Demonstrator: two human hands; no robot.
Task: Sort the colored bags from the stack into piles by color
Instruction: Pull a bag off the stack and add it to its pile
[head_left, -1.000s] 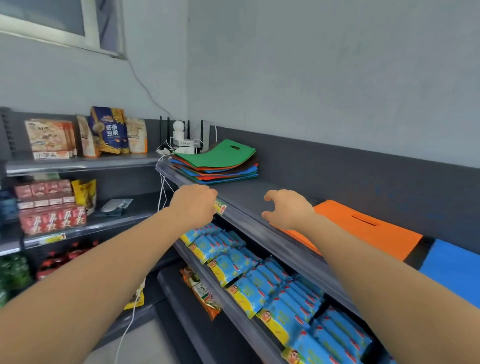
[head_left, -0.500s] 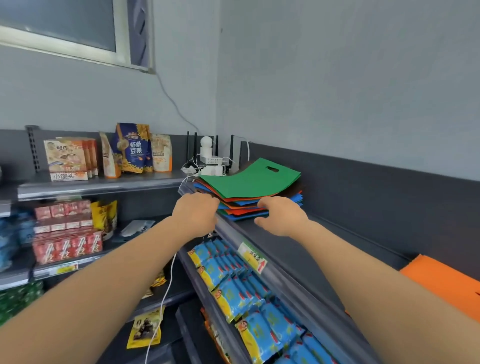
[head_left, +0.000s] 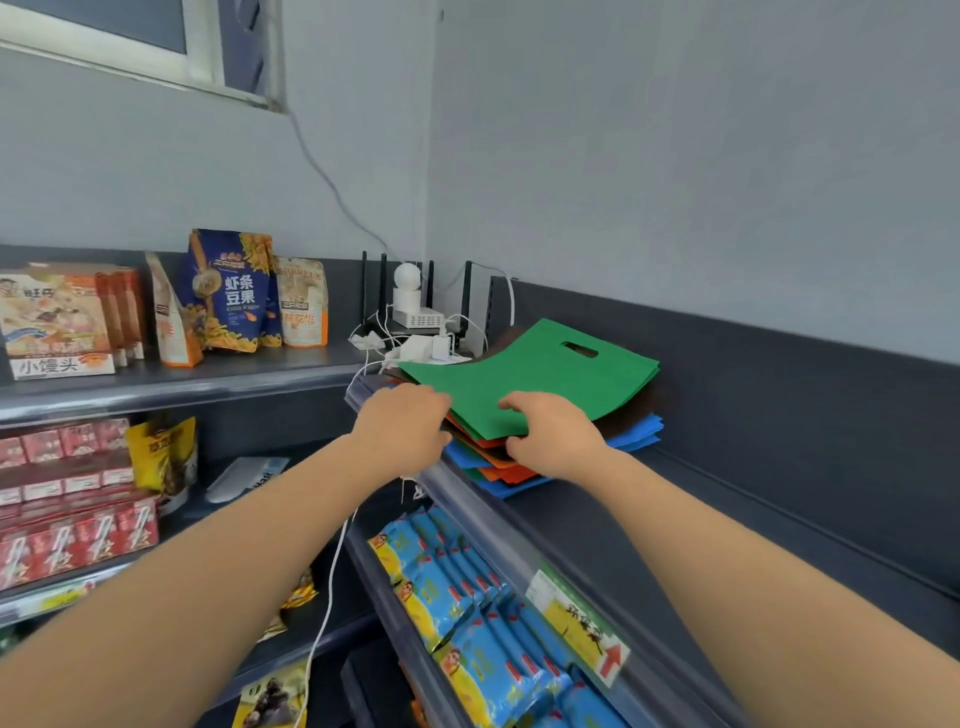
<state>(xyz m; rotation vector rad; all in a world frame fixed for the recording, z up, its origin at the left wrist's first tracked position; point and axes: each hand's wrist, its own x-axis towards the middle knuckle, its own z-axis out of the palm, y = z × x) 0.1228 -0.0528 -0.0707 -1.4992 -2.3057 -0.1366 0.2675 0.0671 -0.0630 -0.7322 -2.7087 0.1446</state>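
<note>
Curled fingers (head_left: 524, 448) of the right hand (head_left: 558, 439) pinch the near edge of the flat green felt-like fabric bag (head_left: 545, 374), topmost on the fanned stack of orange and blue bags (head_left: 636, 431) on the dark metal shelf (head_left: 675, 499). The left hand (head_left: 402, 428) curls at the stack's near-left corner, its grip hidden.

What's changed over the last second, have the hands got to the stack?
Both hands moved forward from the shelf edge to the stack. The right hand now pinches the green bag's near edge; the left hand sits at the near left corner, grip hidden. The stack itself stays put.
</note>
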